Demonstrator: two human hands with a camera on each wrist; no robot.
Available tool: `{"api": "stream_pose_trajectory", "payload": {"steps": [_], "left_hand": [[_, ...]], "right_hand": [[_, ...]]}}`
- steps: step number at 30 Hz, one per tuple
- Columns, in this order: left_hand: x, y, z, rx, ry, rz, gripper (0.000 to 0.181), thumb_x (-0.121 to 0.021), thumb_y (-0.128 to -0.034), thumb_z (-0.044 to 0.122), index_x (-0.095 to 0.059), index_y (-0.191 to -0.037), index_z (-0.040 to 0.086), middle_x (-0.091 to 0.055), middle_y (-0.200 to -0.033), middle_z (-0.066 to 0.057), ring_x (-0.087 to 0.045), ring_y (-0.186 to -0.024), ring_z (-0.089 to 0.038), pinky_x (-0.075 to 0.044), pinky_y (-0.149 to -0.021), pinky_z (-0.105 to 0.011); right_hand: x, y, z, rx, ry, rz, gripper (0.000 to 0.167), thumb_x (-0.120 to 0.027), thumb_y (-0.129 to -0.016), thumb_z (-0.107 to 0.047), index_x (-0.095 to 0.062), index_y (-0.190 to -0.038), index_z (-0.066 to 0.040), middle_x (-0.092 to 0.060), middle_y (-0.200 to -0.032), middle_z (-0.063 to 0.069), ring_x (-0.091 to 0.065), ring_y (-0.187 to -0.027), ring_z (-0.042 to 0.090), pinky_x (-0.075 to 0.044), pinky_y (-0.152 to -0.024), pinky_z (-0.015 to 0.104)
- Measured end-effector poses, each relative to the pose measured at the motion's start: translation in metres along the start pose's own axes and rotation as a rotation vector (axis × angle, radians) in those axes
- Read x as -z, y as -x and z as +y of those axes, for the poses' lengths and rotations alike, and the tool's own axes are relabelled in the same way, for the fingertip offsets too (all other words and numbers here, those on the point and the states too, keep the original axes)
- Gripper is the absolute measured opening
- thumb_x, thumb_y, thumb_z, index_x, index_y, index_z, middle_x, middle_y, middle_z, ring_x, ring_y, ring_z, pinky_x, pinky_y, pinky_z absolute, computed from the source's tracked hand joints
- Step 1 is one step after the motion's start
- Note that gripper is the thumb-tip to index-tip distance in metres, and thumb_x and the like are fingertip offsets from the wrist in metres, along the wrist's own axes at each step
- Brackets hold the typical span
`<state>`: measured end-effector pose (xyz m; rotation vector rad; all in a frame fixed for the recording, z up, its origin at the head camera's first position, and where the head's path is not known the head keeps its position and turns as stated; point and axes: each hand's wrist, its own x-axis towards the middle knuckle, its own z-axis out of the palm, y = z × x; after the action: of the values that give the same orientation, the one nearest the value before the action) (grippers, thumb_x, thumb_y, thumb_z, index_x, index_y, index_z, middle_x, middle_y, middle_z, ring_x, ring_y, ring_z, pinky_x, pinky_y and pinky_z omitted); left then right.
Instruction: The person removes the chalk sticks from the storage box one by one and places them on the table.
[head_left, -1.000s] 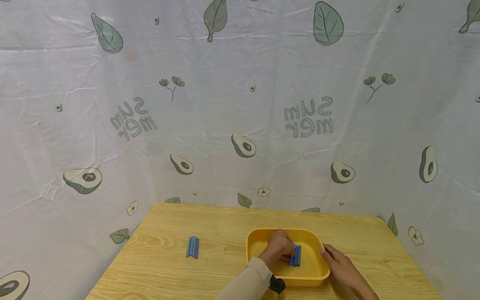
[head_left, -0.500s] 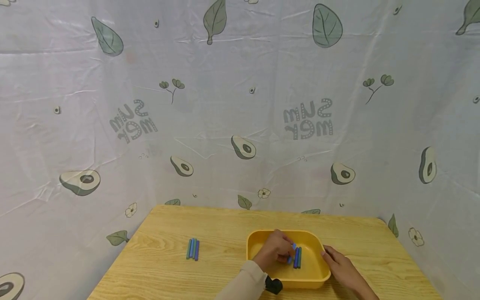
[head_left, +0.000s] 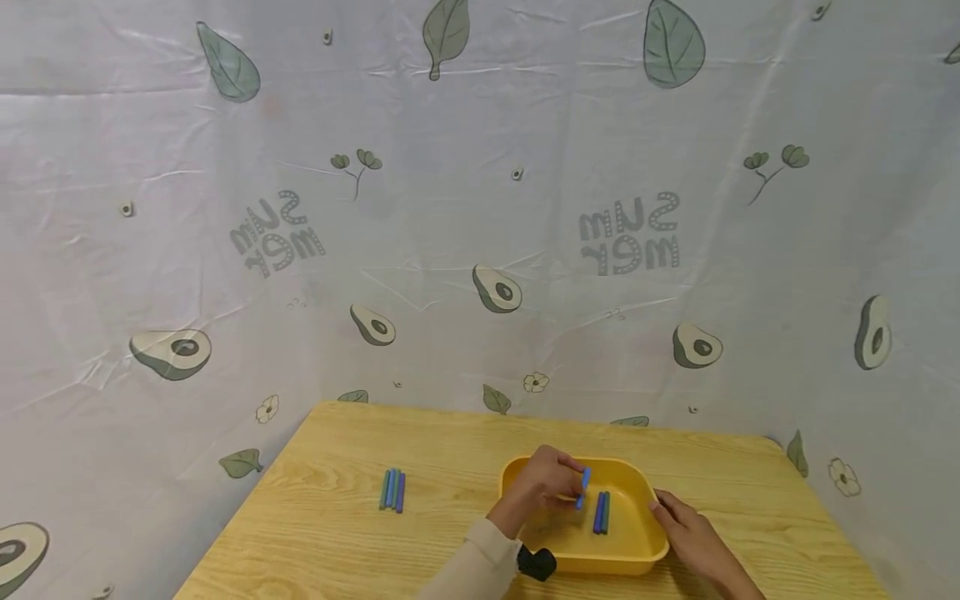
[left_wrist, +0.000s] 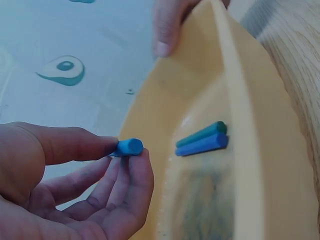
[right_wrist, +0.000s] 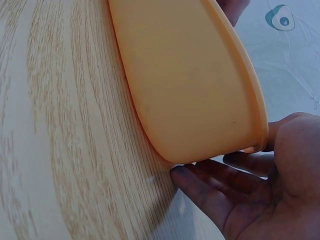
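My left hand [head_left: 551, 477] pinches a light blue crayon [left_wrist: 131, 146] between thumb and fingers, above the inside of a yellow plastic tray [head_left: 637, 533]. The crayon has a six-sided end and stands clear of the tray's floor. On that floor, to the right of the hand, a dark blue crayon [left_wrist: 202, 144] and a green crayon [left_wrist: 201, 133] lie side by side. At the tray's right end my right hand [head_left: 690, 533] grips the rim, its thumb over the edge and its fingers against the outer wall.
A row of several green, blue and purple crayons [head_left: 392, 490] lies on the wooden table [head_left: 315, 533] left of the tray. Behind the table hangs a pale curtain [head_left: 450, 208] printed with leaves and avocados. Dark smudges [left_wrist: 202, 205] mark the tray's floor.
The left hand has lifted the light blue crayon off the row in the tray, leftward and up from the dark blue and green ones. The right hand keeps its hold on the rim.
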<state>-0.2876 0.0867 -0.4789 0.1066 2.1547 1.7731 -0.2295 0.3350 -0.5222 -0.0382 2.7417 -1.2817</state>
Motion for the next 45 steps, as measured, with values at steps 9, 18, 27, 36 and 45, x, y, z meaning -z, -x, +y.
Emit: {"api": "stream_pose_trajectory", "payload": {"steps": [9,18,27,36,45], "left_hand": [[0.019,0.007,0.003,-0.043,0.034,-0.060,0.024,-0.076,-0.0934,-0.004,-0.077,-0.117,0.001,-0.072,-0.096,-0.011,-0.074,-0.078,-0.020,-0.069,-0.073,-0.039],[0.048,0.009,0.000,-0.111,0.088,-0.096,0.029,-0.076,-0.0955,-0.002,-0.074,-0.124,-0.002,-0.074,-0.104,-0.014,-0.076,-0.084,-0.019,-0.069,-0.078,-0.041],[0.072,0.009,-0.006,-0.083,0.103,-0.026,0.024,-0.075,-0.0975,0.002,-0.077,-0.121,0.000,-0.075,-0.101,-0.012,-0.073,-0.082,-0.018,-0.068,-0.075,-0.035],[0.096,0.016,-0.013,-0.102,0.115,-0.040,0.027,-0.074,-0.0995,0.004,-0.074,-0.126,-0.001,-0.074,-0.107,-0.014,-0.072,-0.086,-0.019,-0.067,-0.074,-0.032],[0.123,0.023,-0.027,-0.099,0.109,0.011,0.034,-0.074,-0.0983,0.002,-0.071,-0.132,-0.002,-0.073,-0.114,-0.016,-0.073,-0.091,-0.019,-0.068,-0.080,-0.036]], "right_hand": [[0.000,-0.001,-0.001,-0.038,-0.028,-0.022,0.069,-0.038,-0.117,-0.043,-0.039,-0.159,0.013,-0.050,-0.157,0.036,-0.053,-0.142,0.052,-0.054,-0.110,0.060],[0.001,-0.005,0.000,-0.035,-0.017,-0.025,0.071,-0.037,-0.117,-0.044,-0.037,-0.159,0.014,-0.047,-0.158,0.037,-0.050,-0.145,0.054,-0.052,-0.112,0.060],[0.002,-0.005,-0.001,-0.027,-0.019,-0.023,0.067,-0.038,-0.118,-0.040,-0.038,-0.159,0.014,-0.048,-0.157,0.037,-0.051,-0.144,0.054,-0.052,-0.112,0.061],[0.001,-0.004,-0.001,-0.013,-0.031,-0.009,0.065,-0.039,-0.118,-0.038,-0.039,-0.159,0.013,-0.050,-0.157,0.036,-0.053,-0.143,0.052,-0.054,-0.111,0.059],[0.003,-0.006,-0.002,-0.001,-0.016,-0.006,0.064,-0.039,-0.118,-0.038,-0.041,-0.158,0.012,-0.052,-0.155,0.036,-0.055,-0.141,0.052,-0.054,-0.110,0.060]]}}
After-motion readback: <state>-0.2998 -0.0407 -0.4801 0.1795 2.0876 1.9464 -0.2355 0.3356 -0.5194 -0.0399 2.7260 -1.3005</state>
